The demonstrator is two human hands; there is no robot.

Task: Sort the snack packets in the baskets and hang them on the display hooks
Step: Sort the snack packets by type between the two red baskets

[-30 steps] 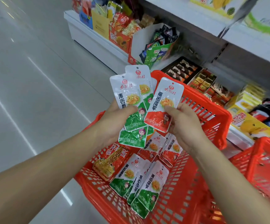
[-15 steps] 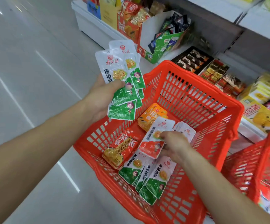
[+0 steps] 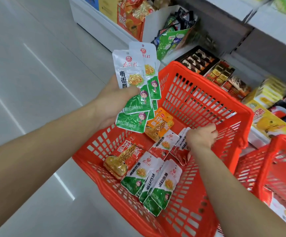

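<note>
My left hand (image 3: 110, 104) grips a fan of several green-and-white snack packets (image 3: 135, 93), held upright over the near-left corner of the red basket (image 3: 207, 86). My right hand (image 3: 201, 138) reaches down inside the basket, its fingers curled round a small stack of red-and-white packets (image 3: 180, 149) by the right wall. One more red-and-white packet (image 3: 162, 144) lies flat beside that stack. Three green-and-white packets (image 3: 161, 185) lie near the basket's front. An orange packet (image 3: 159, 127) and a larger red packet with golden contents (image 3: 126, 156) also rest on the basket floor.
A second red basket (image 3: 284, 168) stands at the right edge. Low shelves (image 3: 227, 71) behind the baskets hold trays and boxes of snacks. An open display carton (image 3: 173, 35) of dark and green packets stands at the back. Glossy floor (image 3: 36, 82) spreads to the left.
My right hand brought the red-and-white packet down from beside the green fan, laid it in the basket, and moved right onto the red stack. My left hand kept its green packets.
</note>
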